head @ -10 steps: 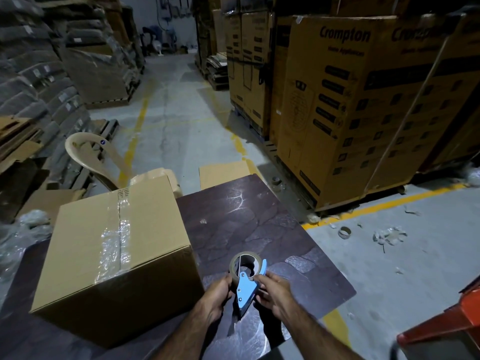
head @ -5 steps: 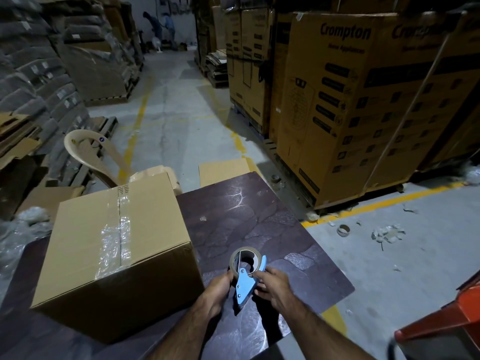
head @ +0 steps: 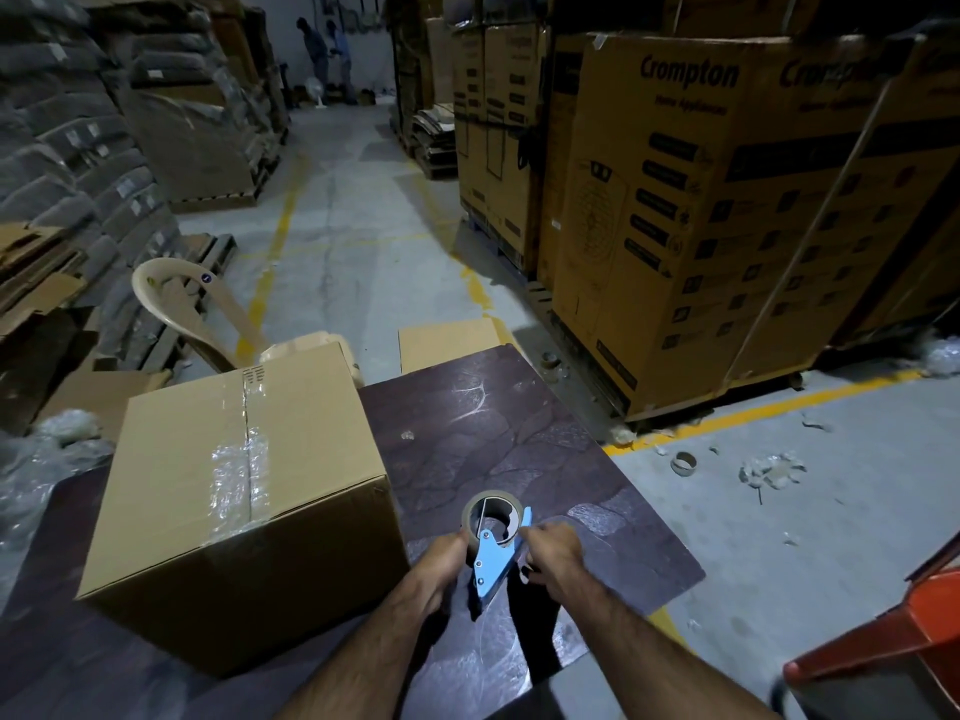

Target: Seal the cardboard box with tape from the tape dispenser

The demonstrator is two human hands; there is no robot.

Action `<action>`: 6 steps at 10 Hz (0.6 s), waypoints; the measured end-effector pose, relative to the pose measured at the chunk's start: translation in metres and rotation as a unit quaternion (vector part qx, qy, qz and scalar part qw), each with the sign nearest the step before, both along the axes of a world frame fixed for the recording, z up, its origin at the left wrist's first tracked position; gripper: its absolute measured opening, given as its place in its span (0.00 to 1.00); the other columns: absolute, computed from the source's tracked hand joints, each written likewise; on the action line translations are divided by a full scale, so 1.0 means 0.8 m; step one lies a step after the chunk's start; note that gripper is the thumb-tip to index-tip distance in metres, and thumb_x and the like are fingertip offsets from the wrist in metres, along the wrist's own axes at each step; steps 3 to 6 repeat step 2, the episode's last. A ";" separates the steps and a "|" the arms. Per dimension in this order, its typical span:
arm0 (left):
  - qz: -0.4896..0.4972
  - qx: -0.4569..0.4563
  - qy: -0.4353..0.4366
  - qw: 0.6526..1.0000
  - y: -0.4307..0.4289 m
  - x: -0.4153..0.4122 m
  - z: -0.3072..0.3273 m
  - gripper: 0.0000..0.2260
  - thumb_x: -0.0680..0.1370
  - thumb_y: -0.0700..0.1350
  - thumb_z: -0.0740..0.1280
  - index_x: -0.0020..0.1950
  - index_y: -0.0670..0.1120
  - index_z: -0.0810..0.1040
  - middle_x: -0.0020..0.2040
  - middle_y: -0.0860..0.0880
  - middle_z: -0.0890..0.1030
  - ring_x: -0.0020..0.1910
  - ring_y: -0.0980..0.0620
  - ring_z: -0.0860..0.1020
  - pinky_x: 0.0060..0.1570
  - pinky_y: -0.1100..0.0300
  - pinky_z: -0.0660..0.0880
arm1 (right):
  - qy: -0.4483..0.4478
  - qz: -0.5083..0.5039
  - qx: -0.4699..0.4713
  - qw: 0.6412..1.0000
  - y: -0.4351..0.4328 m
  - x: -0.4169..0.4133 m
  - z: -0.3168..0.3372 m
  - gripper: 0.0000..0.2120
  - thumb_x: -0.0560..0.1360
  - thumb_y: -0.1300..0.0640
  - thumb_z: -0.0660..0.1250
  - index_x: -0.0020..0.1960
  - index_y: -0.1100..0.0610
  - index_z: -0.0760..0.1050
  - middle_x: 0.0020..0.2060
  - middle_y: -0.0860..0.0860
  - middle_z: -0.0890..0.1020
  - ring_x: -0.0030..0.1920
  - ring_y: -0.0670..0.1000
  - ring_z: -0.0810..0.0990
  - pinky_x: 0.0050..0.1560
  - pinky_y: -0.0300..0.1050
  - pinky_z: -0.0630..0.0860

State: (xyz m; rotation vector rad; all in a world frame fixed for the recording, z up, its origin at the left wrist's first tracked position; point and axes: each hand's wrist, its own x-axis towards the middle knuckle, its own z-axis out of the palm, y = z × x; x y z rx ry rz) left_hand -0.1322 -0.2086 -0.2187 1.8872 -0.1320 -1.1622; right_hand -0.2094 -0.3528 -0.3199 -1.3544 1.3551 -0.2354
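Note:
A brown cardboard box (head: 176,480) stands on the dark table (head: 519,439), left of centre, flaps closed, with clear shiny tape running along its top seam. To its right, near the table's front edge, I hold a blue tape dispenser (head: 491,556) with a brown tape roll upright above the table. My left hand (head: 444,563) grips its left side. My right hand (head: 553,556) grips its right side, fingers pinched at the roll's edge. Both hands are apart from the box.
A beige plastic chair (head: 182,298) stands behind the box. Tall stacks of printed cartons (head: 701,215) fill the right. An orange object (head: 883,636) sits at lower right. Tape cores and scraps lie on the floor (head: 685,462). Two people stand far down the aisle (head: 324,49).
The dispenser and both hands have barely shifted. The view has tilted upward a little, and two people have come into view far down the aisle.

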 end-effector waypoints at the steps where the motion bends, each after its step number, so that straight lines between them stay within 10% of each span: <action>1: -0.017 0.017 -0.030 0.999 -0.006 0.007 0.003 0.15 0.81 0.45 0.57 0.42 0.42 0.80 0.40 0.44 0.81 0.37 0.47 0.74 0.37 0.60 0.67 | 0.043 0.011 -0.085 0.995 0.003 0.002 0.033 0.13 0.61 0.49 0.69 0.28 0.58 0.72 0.27 0.55 0.75 0.35 0.61 0.82 0.37 0.56 0.81; 2: -0.022 0.001 -0.048 0.999 -0.012 0.005 0.030 0.21 0.83 0.51 0.54 0.58 0.37 0.79 0.52 0.43 0.81 0.49 0.46 0.77 0.54 0.58 0.73 | 0.043 0.025 -0.145 0.988 0.012 0.003 0.104 0.10 0.67 0.54 0.69 0.33 0.61 0.76 0.32 0.55 0.80 0.37 0.58 0.81 0.38 0.46 0.77; 6: -0.022 0.001 -0.048 0.999 -0.012 0.005 0.030 0.21 0.83 0.51 0.54 0.58 0.37 0.79 0.52 0.43 0.81 0.49 0.46 0.77 0.54 0.58 0.73 | 0.043 0.025 -0.145 0.988 0.012 0.003 0.104 0.10 0.67 0.54 0.69 0.33 0.61 0.76 0.32 0.55 0.80 0.37 0.58 0.81 0.38 0.46 0.77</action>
